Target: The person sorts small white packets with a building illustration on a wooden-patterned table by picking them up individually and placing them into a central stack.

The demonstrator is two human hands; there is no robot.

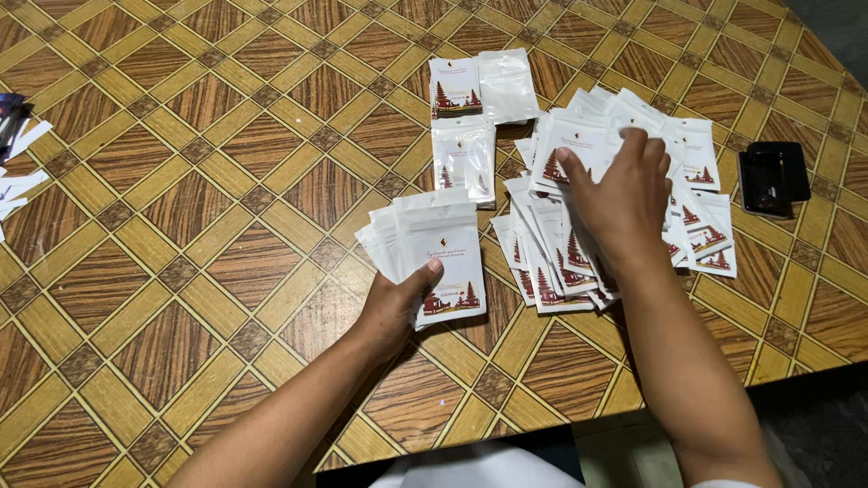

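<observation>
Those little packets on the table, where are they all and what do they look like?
Fanned stack: in the left hand; flat white pouches, red-brown picture.
Loose pile: under the right hand; same pouches.
Three pouches: laid flat behind.
Black tray: far right, rectangular.

A person's left hand [395,305], low in the centre of the frame, grips a fanned stack of white pouches [434,251], thumb pressed on the front one. To its right, the right hand [619,194] lies palm down on a loose heap of matching pouches [624,199], fingers pinching 1. Above the stack, 3 more pouches [470,113] lie flat. A black tray [773,178] sits at the right edge of the patterned wooden table [181,226].
</observation>
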